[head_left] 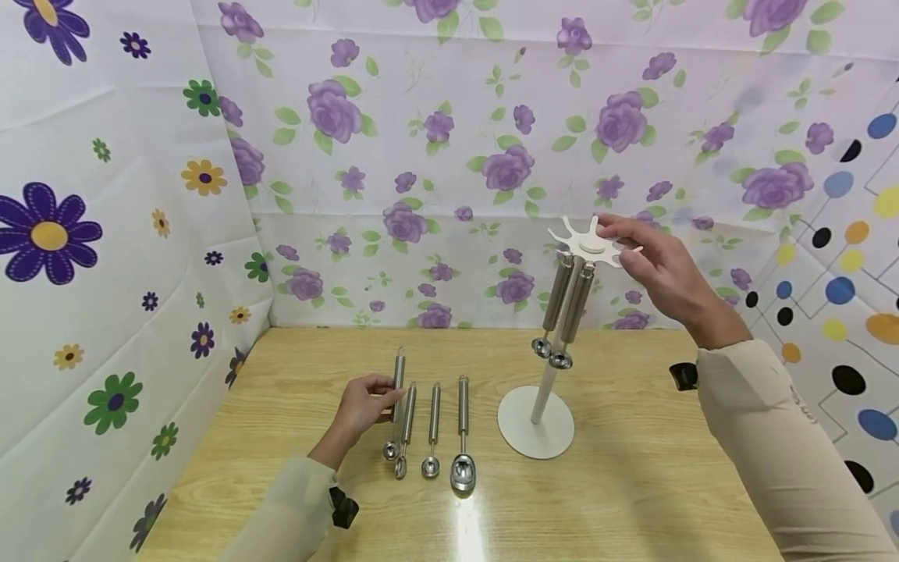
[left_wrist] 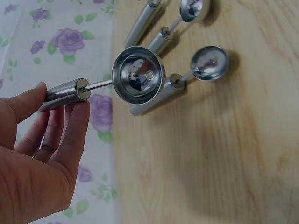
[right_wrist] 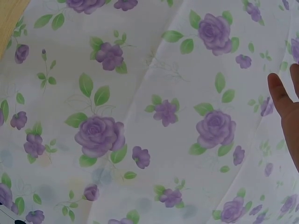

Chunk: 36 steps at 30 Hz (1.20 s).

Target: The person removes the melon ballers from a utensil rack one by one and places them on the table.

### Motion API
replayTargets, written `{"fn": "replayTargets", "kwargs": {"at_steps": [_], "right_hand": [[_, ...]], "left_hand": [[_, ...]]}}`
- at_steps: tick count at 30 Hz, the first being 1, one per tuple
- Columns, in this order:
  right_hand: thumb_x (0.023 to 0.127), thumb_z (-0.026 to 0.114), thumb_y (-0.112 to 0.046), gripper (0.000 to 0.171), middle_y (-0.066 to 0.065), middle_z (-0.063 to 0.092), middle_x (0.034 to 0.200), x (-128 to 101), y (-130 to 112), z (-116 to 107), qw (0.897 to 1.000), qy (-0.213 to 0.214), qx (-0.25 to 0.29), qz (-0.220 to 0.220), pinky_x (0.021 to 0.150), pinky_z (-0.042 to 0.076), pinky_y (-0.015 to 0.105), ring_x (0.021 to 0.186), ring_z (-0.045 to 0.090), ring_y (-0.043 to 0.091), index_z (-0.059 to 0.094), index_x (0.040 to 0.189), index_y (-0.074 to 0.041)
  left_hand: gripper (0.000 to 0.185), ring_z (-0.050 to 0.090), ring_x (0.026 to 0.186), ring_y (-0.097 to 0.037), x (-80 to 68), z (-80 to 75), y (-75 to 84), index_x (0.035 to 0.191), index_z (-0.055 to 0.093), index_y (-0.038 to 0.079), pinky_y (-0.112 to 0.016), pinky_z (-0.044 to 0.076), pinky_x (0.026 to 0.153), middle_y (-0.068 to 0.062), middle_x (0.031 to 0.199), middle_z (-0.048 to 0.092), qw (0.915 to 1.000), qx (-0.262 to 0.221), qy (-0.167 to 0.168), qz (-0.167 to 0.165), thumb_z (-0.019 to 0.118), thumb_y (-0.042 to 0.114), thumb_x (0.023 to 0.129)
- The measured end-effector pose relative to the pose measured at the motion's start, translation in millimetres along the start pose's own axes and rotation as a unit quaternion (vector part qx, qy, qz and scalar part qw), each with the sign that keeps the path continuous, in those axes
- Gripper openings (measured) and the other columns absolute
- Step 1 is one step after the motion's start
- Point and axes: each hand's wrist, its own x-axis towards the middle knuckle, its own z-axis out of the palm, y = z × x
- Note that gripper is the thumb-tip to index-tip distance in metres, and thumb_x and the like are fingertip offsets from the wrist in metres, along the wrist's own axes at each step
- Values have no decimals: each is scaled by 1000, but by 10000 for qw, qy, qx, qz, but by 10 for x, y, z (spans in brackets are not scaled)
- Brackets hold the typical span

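My left hand (head_left: 361, 407) holds a steel melon baller (left_wrist: 139, 77) by its handle, thumb on one side and fingers on the other. Its round cup hangs toward me, beside a second melon baller (head_left: 409, 414) on the table. At the right, a white rack (head_left: 550, 394) stands upright with a star-shaped top. Two steel scoops (head_left: 578, 304) hang by their handle ends from its prongs, cups down. My right hand (head_left: 663, 269) holds the rack's top between thumb and fingers; the right wrist view catches only part of this hand at its edge.
Another small scoop (head_left: 435, 414) and a larger oval scoop (head_left: 463, 429) lie between my left hand and the rack, handles pointing away. The wooden table (head_left: 625, 484) ends at a flowered cloth (head_left: 337, 265) behind, with patterned cloths on both sides.
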Motion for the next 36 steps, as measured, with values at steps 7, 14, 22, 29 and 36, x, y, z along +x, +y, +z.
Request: {"fn": "replayTargets", "kwargs": {"at_steps": [7, 14, 22, 29, 36], "right_hand": [[106, 49, -26, 38, 5, 48, 151, -9, 14, -18, 9998, 101, 112, -150, 94, 37, 24, 140, 39, 15, 61, 127, 3], [105, 51, -27, 39, 3, 50, 149, -6, 24, -18, 9995, 151, 225, -140, 95, 37, 24, 139, 40, 14, 62, 126, 3], [105, 52, -29, 41, 2, 51, 148, 0, 24, 0, 9993, 187, 249, -208, 96, 37, 24, 139, 41, 13, 62, 125, 5], [105, 52, -31, 42, 2, 52, 147, 10, 17, 8, 9993, 212, 204, -231, 96, 37, 23, 138, 42, 13, 63, 125, 4], [105, 52, -31, 42, 2, 52, 147, 7, 16, 5, 9996, 182, 136, -169, 97, 37, 23, 138, 42, 12, 63, 126, 3]], "left_hand": [[26, 66, 92, -35, 14, -38, -123, 115, 67, -6, -36, 62, 71, -14, 100, 64, 9999, 8, 72, -147, 73, 5, 92], [26, 67, 94, -39, 33, -64, -226, 115, 67, -5, -36, 62, 68, -13, 98, 67, 9995, -5, 94, -294, 72, 6, 93], [25, 68, 95, -36, 49, -72, -328, 114, 68, -6, -36, 62, 68, -14, 100, 70, 9987, 80, 238, -445, 72, 5, 92], [26, 69, 86, -26, 77, -111, -394, 114, 70, -6, -35, 62, 66, -13, 98, 72, 9974, 377, 340, -507, 74, 7, 91], [26, 69, 77, -17, 111, -116, -457, 112, 72, -5, -34, 62, 65, -11, 95, 72, 9957, 598, 375, -602, 76, 9, 90]]}}
